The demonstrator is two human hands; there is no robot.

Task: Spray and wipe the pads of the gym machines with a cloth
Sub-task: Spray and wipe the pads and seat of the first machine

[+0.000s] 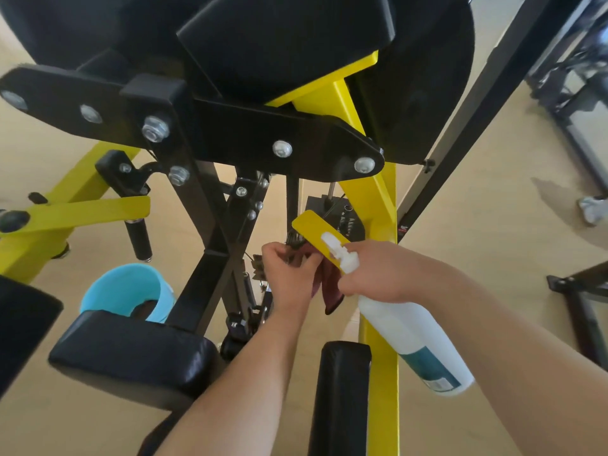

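My left hand [289,274] grips a dark red cloth [330,287] that hangs down between both hands, low in the middle of the view. My right hand [378,274] holds a white spray bottle [414,340] by its neck; the white nozzle [335,248] points up and left, the body with a teal label slants down to the right. Black pads of the yellow-and-black gym machine surround the hands: a large pad [289,34] overhead, a wide pad [131,357] at lower left and a narrow pad [342,396] below my hands.
The machine's black steel plates with bolts [283,148] and yellow beams [375,199] cross the middle. A light blue bucket [128,291] stands on the beige floor at left. Another black frame [579,93] stands at the far right, with a shoe [594,209] nearby.
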